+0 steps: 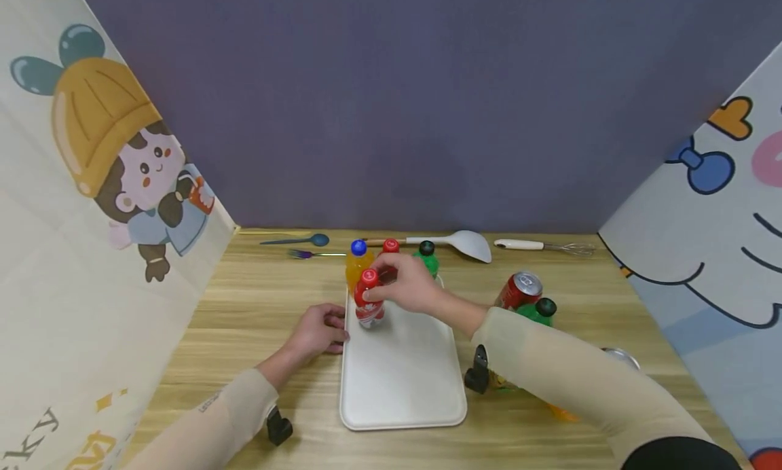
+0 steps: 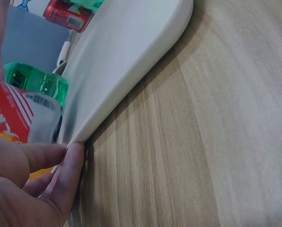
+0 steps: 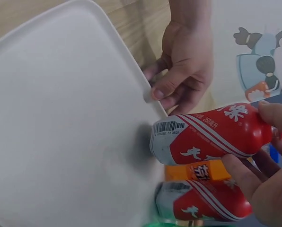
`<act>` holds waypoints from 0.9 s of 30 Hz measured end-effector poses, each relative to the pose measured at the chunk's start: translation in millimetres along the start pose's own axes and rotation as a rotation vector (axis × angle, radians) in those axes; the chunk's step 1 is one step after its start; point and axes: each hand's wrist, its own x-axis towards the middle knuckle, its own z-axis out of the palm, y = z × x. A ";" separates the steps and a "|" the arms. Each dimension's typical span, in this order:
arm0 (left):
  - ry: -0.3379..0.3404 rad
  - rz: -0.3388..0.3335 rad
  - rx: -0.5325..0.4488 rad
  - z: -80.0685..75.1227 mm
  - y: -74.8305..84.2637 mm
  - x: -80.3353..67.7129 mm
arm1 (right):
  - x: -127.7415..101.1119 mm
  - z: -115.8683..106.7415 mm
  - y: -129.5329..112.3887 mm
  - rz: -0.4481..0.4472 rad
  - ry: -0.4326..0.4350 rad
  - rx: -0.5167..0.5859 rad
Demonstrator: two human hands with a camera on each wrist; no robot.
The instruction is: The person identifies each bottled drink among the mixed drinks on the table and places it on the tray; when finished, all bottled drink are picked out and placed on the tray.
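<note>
My right hand [image 1: 406,283] grips a red soda bottle [image 1: 369,307] near its cap, upright over the left part of a white tray [image 1: 403,382]. Whether its base touches the tray I cannot tell. My left hand [image 1: 314,333] pinches the tray's left rim between thumb and fingers, as the left wrist view shows. At the tray's far end stand an orange drink bottle [image 1: 357,265] with a blue cap, a second red bottle [image 1: 390,246] and a green bottle [image 1: 429,261]. The right hand partly hides the second red bottle.
Right of the tray are a red can [image 1: 519,290], another green bottle [image 1: 540,312] and a second can [image 1: 622,356], partly behind the right sleeve. Along the back wall lie a blue spoon [image 1: 318,240], a fork [image 1: 302,254], a white turner [image 1: 470,244] and a whisk [image 1: 544,246].
</note>
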 end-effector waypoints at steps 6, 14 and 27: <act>0.003 -0.015 0.000 2.8 -1.3 1.9 | 5.6 11.2 5.9 0.021 0.012 -0.037; 0.006 -0.011 0.011 2.5 1.6 2.7 | 12.3 17.6 9.9 -0.005 0.039 -0.045; 0.008 -0.003 0.026 3.7 5.6 0.0 | 15.8 25.8 8.5 -0.003 0.037 -0.088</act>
